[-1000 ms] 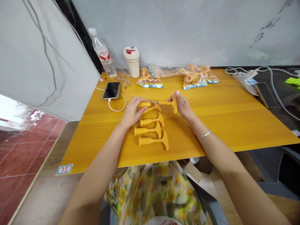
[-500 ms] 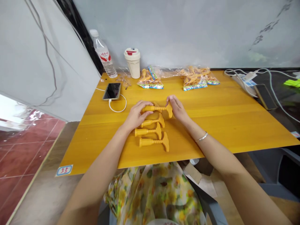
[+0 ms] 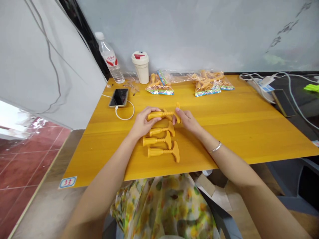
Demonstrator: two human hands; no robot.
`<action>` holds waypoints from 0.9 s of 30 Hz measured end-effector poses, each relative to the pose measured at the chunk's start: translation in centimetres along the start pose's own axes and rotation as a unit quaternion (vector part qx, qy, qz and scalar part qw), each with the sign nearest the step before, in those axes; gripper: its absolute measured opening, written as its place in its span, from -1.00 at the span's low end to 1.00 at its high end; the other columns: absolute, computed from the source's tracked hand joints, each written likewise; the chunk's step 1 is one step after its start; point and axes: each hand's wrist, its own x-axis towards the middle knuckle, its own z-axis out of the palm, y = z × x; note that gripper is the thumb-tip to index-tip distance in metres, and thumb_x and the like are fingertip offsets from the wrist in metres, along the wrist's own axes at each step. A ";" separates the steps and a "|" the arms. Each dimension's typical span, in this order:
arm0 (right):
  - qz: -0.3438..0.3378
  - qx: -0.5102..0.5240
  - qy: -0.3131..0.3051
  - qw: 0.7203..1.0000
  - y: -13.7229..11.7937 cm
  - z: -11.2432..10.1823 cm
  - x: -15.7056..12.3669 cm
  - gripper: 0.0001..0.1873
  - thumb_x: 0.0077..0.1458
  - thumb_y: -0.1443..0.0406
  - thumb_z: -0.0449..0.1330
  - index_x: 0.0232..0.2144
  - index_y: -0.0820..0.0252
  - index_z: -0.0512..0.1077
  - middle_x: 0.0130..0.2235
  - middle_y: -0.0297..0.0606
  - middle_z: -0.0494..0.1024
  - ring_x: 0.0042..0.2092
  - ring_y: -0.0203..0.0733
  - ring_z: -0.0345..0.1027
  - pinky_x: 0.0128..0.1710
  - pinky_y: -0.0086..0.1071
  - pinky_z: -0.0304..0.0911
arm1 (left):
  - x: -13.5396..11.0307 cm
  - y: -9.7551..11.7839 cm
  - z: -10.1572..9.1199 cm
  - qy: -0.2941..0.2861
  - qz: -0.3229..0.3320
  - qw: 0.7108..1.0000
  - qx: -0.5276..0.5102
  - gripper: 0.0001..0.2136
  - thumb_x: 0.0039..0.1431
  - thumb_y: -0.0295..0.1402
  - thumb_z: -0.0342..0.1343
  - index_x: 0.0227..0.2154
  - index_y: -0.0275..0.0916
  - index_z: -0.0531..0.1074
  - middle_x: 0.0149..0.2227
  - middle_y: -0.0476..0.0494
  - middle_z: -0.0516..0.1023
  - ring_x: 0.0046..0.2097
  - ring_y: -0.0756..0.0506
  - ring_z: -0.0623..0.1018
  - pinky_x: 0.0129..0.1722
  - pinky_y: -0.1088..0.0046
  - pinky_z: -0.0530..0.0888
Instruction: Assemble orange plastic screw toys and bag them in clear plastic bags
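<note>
My left hand point(image 3: 144, 122) is closed around the ribbed cylinder end of a yellow T-shaped plastic piece point(image 3: 167, 114) with a twisted shaft. At the other end, my right hand point(image 3: 187, 120) pinches its curved crossbar between thumb and fingers. Part of another yellow piece shows behind the held one, mostly hidden. Toward me, three similar pieces lie in a rough column: an upper one point(image 3: 159, 131) near my left fingers, a middle one point(image 3: 157, 141) and a lower one point(image 3: 161, 152). Their crossbars point right.
Clear bags of yellow pieces point(image 3: 159, 87) point(image 3: 208, 83) lie along the back of the table point(image 3: 236, 132). A water bottle point(image 3: 111, 61), lidded cup point(image 3: 141, 68), glasses point(image 3: 132, 87) and charging phone point(image 3: 119, 97) stand or lie at back left. Cables and another phone point(image 3: 284, 103) are at right.
My right hand has moved slightly left and its grip now covers the lower crossbar. The held piece has shifted a little left and its crossbar has turned, one end now rising above my thumb.
</note>
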 end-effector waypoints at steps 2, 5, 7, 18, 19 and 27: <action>0.057 0.075 -0.030 0.995 0.0 0.5 0.0 -0.18 0.28 -0.26 -0.19 -0.69 0.14 0.38 -0.59 -0.26 0.36 -0.46 -0.23 0.21 -0.35 -0.32 0.22 | 0.0 0.2 -0.1 0.004 0.016 0.999 0.027 -0.68 0.21 -0.07 0.19 -0.11 -0.18 0.50 -0.11 -0.16 0.60 -0.05 -0.17 0.56 0.06 0.25 0.46; 0.098 0.149 -0.046 0.983 0.5 1.2 0.2 -0.20 0.27 -0.27 -0.22 -0.61 0.15 0.41 -0.56 -0.23 0.43 -0.50 -0.25 0.19 -0.44 -0.33 0.20 | 0.0 0.3 0.0 0.007 0.023 0.999 0.043 -0.68 0.22 -0.07 0.18 -0.12 -0.18 0.50 -0.12 -0.17 0.60 -0.05 -0.17 0.55 0.06 0.24 0.46; 0.087 0.143 -0.009 0.986 0.9 1.4 0.4 -0.20 0.26 -0.28 -0.23 -0.34 0.16 0.51 -0.46 -0.25 0.49 -0.50 -0.26 0.20 -0.44 -0.33 0.22 | 0.1 0.0 0.0 0.014 0.009 0.999 0.030 -0.67 0.22 -0.07 0.18 -0.12 -0.20 0.50 -0.11 -0.17 0.60 -0.04 -0.17 0.56 0.06 0.25 0.46; -0.059 -0.182 0.088 0.978 1.6 0.0 0.6 -0.36 0.28 -0.18 -0.03 -0.05 0.18 0.50 -0.49 -0.32 0.43 -0.45 -0.21 0.25 -0.36 -0.33 0.13 | 0.0 -0.4 0.0 0.017 -0.018 1.000 0.004 -0.69 0.21 -0.08 0.19 -0.13 -0.19 0.50 -0.09 -0.17 0.61 -0.01 -0.18 0.55 0.08 0.24 0.46; -0.045 -0.179 0.094 0.978 1.5 0.1 0.6 -0.34 0.27 -0.21 -0.05 -0.18 0.18 0.54 -0.54 -0.35 0.37 -0.48 -0.23 0.22 -0.39 -0.35 0.09 | 0.0 -0.2 0.0 0.014 -0.011 1.000 0.017 -0.70 0.21 -0.09 0.19 -0.13 -0.19 0.51 -0.11 -0.16 0.61 -0.02 -0.18 0.54 0.08 0.23 0.45; 0.065 0.005 0.060 0.996 0.9 1.1 0.6 -0.13 0.22 -0.33 -0.24 -0.54 0.15 0.51 -0.73 -0.40 0.22 -0.59 -0.28 0.17 -0.48 -0.38 0.10 | 0.5 -1.5 0.5 0.035 -0.008 0.999 0.023 -0.70 0.21 -0.10 0.18 -0.13 -0.18 0.52 -0.12 -0.16 0.60 -0.03 -0.18 0.53 0.08 0.22 0.43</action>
